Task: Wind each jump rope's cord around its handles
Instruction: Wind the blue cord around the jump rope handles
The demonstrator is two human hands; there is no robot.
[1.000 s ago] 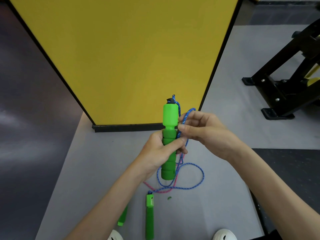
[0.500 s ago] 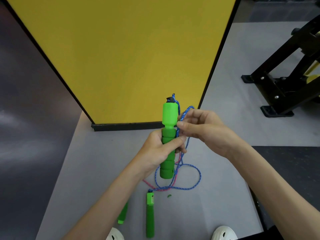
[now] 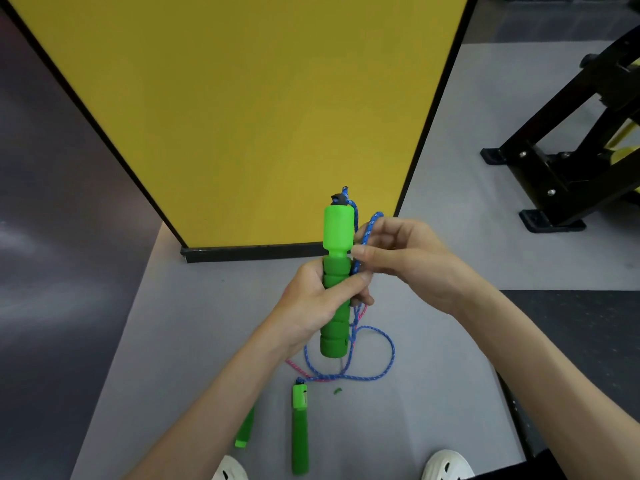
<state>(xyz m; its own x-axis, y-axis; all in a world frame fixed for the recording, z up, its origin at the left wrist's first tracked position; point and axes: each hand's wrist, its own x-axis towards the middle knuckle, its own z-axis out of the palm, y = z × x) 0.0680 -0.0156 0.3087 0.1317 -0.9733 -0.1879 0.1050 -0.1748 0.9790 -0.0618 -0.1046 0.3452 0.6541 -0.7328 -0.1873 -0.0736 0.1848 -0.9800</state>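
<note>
A green foam jump rope handle (image 3: 337, 271) is held upright above the grey floor (image 3: 194, 323), in front of the lower edge of a yellow panel (image 3: 259, 98). It is gripped round its middle by the left hand (image 3: 311, 303), whose fingers (image 3: 360, 282) are curled tightly about it, with the thumb laid across the front. A black cap (image 3: 337, 199) is seen at the handle's top, and from it a blue cord (image 3: 366, 233) is led down the handle's right side.

The cord is pinched just beside the handle by the right hand (image 3: 412, 261). Its fingers (image 3: 369, 252) are bent and closed on the cord, and a short loop stands up above them. Below both hands the cord hangs to the floor, where a wide loop is formed. A pink cord (image 3: 297, 367) lies among the blue strands there; where it ends cannot be told.

A second green handle (image 3: 300, 434) lies on the floor nearer the person, with its cord end pointing toward the loop. A third green handle (image 3: 244, 431) lies to its left and is partly hidden by the left forearm. A small green scrap (image 3: 337, 390) lies just right of the second handle's top. The toes of two white shoes (image 3: 446, 464) are seen at the near edge. A black metal frame (image 3: 554, 174) stands on the floor at the far right.
</note>
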